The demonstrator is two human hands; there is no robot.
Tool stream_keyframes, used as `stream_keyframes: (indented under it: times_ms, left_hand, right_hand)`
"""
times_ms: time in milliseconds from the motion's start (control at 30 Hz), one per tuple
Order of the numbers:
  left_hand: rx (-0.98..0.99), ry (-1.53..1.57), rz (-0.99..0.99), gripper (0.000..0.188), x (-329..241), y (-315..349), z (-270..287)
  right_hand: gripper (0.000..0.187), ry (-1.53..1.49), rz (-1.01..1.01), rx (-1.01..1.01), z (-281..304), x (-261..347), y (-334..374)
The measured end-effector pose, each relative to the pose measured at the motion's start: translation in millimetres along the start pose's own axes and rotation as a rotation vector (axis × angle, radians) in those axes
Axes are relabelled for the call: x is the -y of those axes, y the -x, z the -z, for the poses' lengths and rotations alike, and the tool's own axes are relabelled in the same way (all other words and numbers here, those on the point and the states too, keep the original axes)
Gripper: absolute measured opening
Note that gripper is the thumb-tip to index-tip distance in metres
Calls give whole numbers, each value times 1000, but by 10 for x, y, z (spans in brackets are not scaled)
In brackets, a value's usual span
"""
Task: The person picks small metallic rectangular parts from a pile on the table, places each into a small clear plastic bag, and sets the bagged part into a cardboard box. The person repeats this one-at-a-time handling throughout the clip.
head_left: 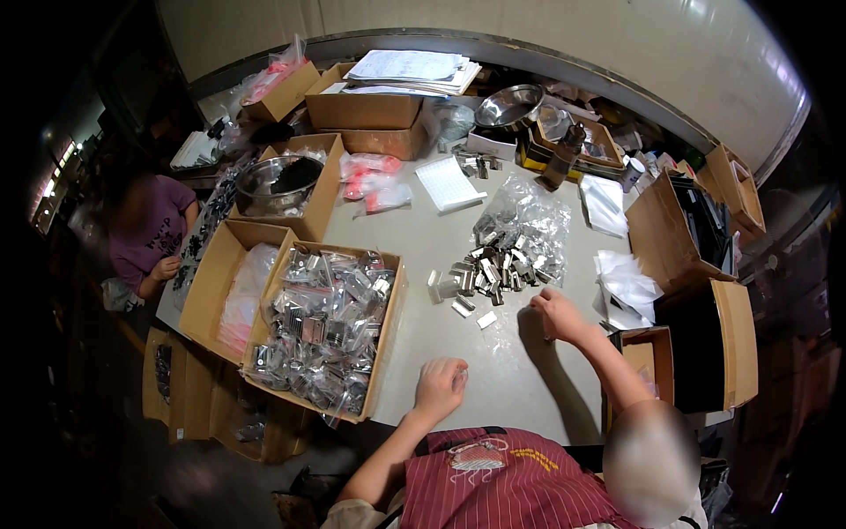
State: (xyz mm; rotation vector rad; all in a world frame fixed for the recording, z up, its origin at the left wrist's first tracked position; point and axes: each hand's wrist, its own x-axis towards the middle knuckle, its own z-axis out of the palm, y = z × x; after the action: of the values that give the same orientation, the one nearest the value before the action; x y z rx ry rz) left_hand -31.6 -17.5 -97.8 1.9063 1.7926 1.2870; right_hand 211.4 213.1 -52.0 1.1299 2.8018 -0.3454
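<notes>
My left hand [441, 389] is curled closed above the near part of the table, just right of the box of filled bags. A small shiny bit shows at its fingers, too little to name. My right hand [561, 317] reaches in from the right, its fingers bent together and pointing down at the tabletop. Whether anything is between them is hidden. Just beyond it lies a heap of small bent metal clips [498, 269], spilling from a large clear plastic bag [538, 212]. One loose metal clip [486, 320] lies apart, between the two hands.
A cardboard box [398, 304] of bagged metal parts stands at left, beside a box of empty bags [251, 295]. Behind are a steel bowl [264, 185], pink-marked bags [370, 181] and a white sheet [449, 183]. White packets [626, 286] lie right. Another person [145, 225] sits far left.
</notes>
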Motion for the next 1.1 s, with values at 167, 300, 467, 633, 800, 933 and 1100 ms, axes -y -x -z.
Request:
stream_keyframes:
  times_ms: [167,300,467,633,800,933,1100]
  left_hand:
    - [19,5,14,18,-44,-48,47]
    - [15,-5,23,19,-56,-42,30]
    - [19,-35,47,19,-65,-13,12]
    - [24,-34,34,18,-46,-9,12]
    - [-15,-19,14,21,-50,-10,3]
    - [18,-25,31,20,-71,-15,24]
    - [18,37,217,19,-198,-77,4]
  right_hand:
    - [60,-1,101,52,108,-51,279]
    - [51,7,-175,77,-45,14,521]
    - [56,-148,-263,-32,-51,70,631]
    - [53,-108,-249,-139,-260,77,603]
    - [37,-48,-181,91,-13,131,709]
    - [27,-376,-135,-4,147,97,730]
    - [15,-1288,-334,-122,172,388,802]
